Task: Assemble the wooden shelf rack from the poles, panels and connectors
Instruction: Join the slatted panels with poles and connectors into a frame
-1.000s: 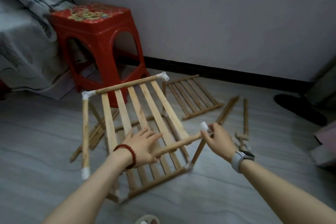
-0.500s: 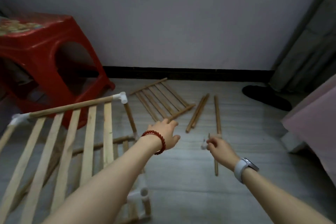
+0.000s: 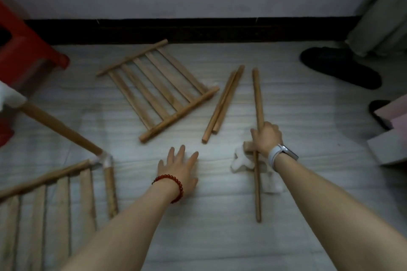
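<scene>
My right hand (image 3: 266, 137) grips a long wooden pole (image 3: 256, 99) lying on the floor, with white connectors (image 3: 240, 161) and a short wood piece just beside and under it. My left hand (image 3: 179, 166) hovers over the floor with fingers spread, holding nothing. A loose slatted panel (image 3: 157, 88) lies ahead, with two more poles (image 3: 223, 103) side by side to its right. The partly built rack (image 3: 55, 196), with slats, poles and a white corner connector (image 3: 104, 159), stands at the lower left.
A red plastic stool (image 3: 24, 50) stands at the far left near the wall. Dark slippers (image 3: 339, 67) lie at the right by a curtain (image 3: 383, 6). A light box (image 3: 389, 136) sits at the right edge. The black skirting runs along the wall.
My view swung right and down, away from the rack. My right hand moved onto the single pole and closed round it. My left hand left the rack and now hovers over the floor.
</scene>
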